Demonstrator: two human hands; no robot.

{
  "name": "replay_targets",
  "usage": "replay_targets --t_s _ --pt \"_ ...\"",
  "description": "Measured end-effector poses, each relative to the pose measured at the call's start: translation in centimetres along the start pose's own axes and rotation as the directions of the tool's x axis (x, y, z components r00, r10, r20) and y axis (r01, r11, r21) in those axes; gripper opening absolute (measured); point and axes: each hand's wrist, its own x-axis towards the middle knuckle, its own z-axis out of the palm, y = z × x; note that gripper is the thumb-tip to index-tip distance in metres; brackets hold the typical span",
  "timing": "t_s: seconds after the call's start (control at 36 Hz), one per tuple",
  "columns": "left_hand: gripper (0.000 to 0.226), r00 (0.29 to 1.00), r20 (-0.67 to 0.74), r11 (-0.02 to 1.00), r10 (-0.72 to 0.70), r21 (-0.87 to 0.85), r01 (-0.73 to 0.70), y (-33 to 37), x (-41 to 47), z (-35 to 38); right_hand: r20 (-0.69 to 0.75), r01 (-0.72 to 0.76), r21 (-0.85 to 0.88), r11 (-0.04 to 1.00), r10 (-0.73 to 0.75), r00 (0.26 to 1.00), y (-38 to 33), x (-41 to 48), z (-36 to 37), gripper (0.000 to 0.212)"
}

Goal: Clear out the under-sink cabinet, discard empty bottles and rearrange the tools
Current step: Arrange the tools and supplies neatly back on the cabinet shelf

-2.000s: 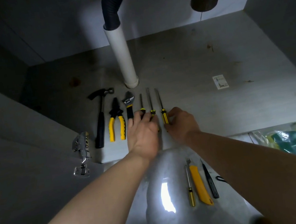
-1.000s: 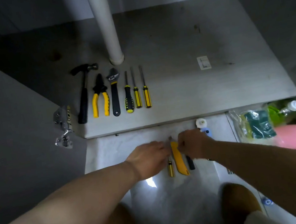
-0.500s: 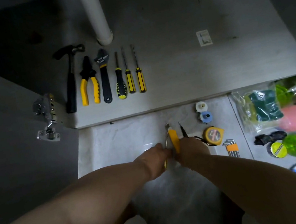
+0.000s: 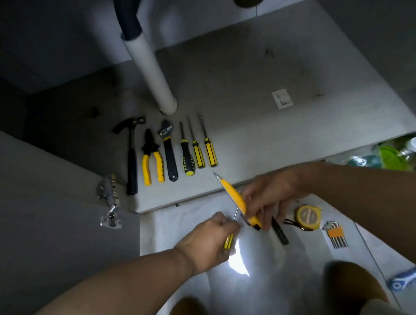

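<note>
Trouble is most likely to come from the yellow utility knife (image 4: 233,193), which the right hand (image 4: 267,197) pinches by its rear half, fingers curled round the body. Its grey metal tip points up and away from both hands, towards the cabinet floor (image 4: 278,135). I cannot tell whether the blade is out.

The left hand (image 4: 207,242), just below and to the left of the right one, is closed round the handle of a small yellow screwdriver (image 4: 229,241). Its thin shaft slants up to the knife body and seems to meet or cross it near the right hand's fingers. With both tools this close, either could snag the other as the hands part and be knocked loose onto the tiled floor beneath. An exposed blade would then pass close to the left hand's knuckles.

Beyond the hands, on the cabinet floor, lie a hammer (image 4: 132,162), pliers (image 4: 152,162), a wrench (image 4: 169,154) and three screwdrivers (image 4: 198,150), side by side. Bare floor beyond the right hand looks like the natural place for the next tools. Setting two down at once could nudge the nearest screwdriver and spoil the row.

Under the right hand a black pen-like tool (image 4: 280,232) lies on the floor. A tape measure (image 4: 307,217) and hex keys (image 4: 334,234) are further right, easy to kick in this dim light.
</note>
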Motion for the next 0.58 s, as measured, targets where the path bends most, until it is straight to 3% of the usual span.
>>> replay_targets --t_s 0.06,0.14,0.19,0.28,0.36,0.58 --pt "0.042 0.996 -0.084 1.0 -0.018 -0.023 0.016 0.3 0.0 -1.8 -0.118 0.118 0.079 0.99 -0.109 0.987 -1.0 -1.6 -1.2 0.026" --pt "0.044 0.959 -0.273 0.987 -0.079 -0.159 0.036 0.9 0.9 -4.1 -0.388 0.256 0.127 0.958 -0.189 0.902 -1.8 -2.5 -2.8 0.03" --pt "0.045 0.917 -0.375 0.971 -0.135 -0.236 0.046 1.1 2.0 -5.5 -0.556 0.272 0.117 0.955 -0.164 0.815 -1.6 -2.2 -3.8 0.023" --pt "0.042 0.869 -0.464 0.976 -0.17 -0.198 0.085 0.7 4.1 -7.6 -0.727 0.201 0.036 0.979 -0.112 0.677 -0.4 -1.2 -5.4 0.018" --pt "0.041 0.834 -0.53 0.986 -0.15 -0.016 0.167 0.0 6.3 -9.3 -0.81 0.051 -0.06 0.997 -0.078 0.581 0.7 -0.1 -6.5 0.025" --pt "0.047 0.829 -0.537 0.95 -0.155 0.15 0.275 -2.3 11.0 -10.7 -0.843 -0.019 -0.102 0.995 -0.076 0.533 1.5 2.8 -7.1 0.023"
